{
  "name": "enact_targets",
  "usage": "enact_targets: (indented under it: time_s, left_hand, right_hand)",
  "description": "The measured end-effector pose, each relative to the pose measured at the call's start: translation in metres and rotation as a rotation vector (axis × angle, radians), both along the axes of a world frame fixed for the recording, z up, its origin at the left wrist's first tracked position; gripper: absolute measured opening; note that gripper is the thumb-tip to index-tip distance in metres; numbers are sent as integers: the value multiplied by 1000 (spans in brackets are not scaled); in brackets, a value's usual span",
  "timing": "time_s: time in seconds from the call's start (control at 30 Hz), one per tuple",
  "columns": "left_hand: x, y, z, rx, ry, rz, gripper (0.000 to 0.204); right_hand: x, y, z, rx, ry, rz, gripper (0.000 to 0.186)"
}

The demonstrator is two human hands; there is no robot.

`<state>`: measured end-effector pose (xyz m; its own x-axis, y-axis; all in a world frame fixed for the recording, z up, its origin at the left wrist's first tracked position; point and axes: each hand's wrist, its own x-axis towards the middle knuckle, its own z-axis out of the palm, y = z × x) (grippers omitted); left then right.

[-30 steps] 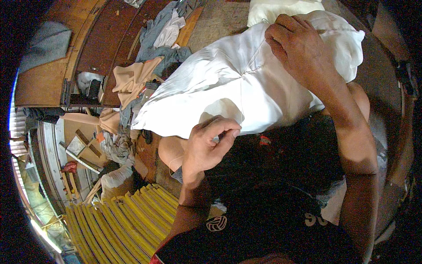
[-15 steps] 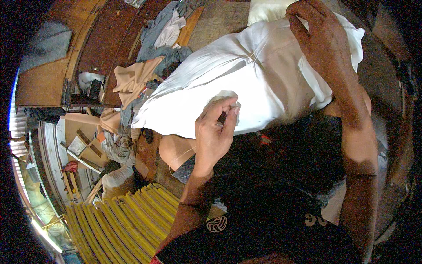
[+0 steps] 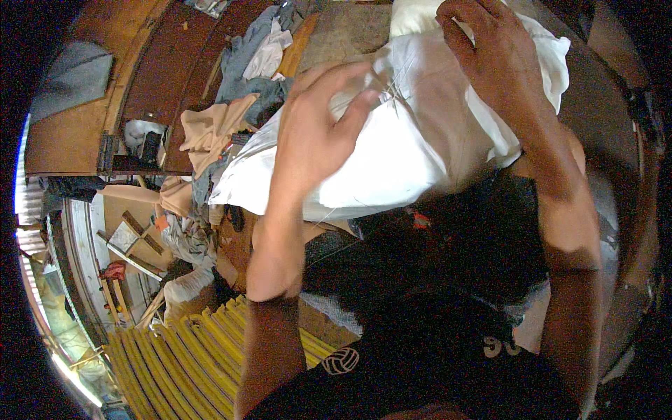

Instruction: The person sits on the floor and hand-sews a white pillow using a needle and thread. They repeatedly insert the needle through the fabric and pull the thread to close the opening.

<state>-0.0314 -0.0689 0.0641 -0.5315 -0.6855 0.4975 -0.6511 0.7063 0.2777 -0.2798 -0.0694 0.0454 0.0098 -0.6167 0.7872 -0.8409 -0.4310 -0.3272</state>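
Note:
A white, stuffed fabric cushion (image 3: 392,164) lies over my lap, with gathered creases (image 3: 409,112) and fine threads near its upper middle. My left hand (image 3: 318,122), slightly blurred, is over the left part of the cushion, its fingers extended toward the creases and thumb apart. My right hand (image 3: 490,56) is at the upper right of the cushion with curled fingers; what they hold, if anything, is hidden. A loose thread runs down past the cushion's lower edge.
A cream cushion (image 3: 406,15) lies behind. At left are wooden cabinets (image 3: 150,63), piles of grey and beige cloth (image 3: 213,133), wooden pieces (image 3: 133,234) and a yellow slatted surface (image 3: 175,360) beside my body.
My left hand has moved upward over the cushion from its lower edge, its fingers loosening from a pinch. My right hand shifted up from where it pressed the cushion a second ago.

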Motion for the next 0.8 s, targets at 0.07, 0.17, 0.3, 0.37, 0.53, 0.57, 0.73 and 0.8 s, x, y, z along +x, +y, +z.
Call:
enact_targets:
  time_s: [0.07, 0.17, 0.3, 0.37, 0.53, 0.57, 0.73, 0.8]
  left_hand:
    - [3, -20, -3, 326, -44, -53, 26]
    - [6, -35, -26, 526, -124, -113, 23]
    - [-9, -59, 6, 689, -117, -5, 19]
    - [-9, -62, 9, 764, -75, 15, 17]
    - [7, -75, 4, 893, 86, -35, 16]
    - [9, -79, 1, 904, 155, -80, 16]
    - [7, -89, 2, 902, 288, -149, 13]
    - [5, -91, 4, 942, 297, -142, 12]
  right_hand:
    - [8, 5, -2, 8, -17, 12, 9]
    - [15, 9, -21, 1, -18, 40, 10]
    - [2, -19, 8, 45, -34, 53, 9]
    - [-2, -20, 8, 56, -50, 43, 9]
    - [3, -21, 7, 29, -95, 93, 8]
    - [3, -23, 6, 26, -97, 110, 8]
    - [3, -27, 3, 21, -58, 112, 8]
    - [3, -27, 3, 23, -70, 108, 8]
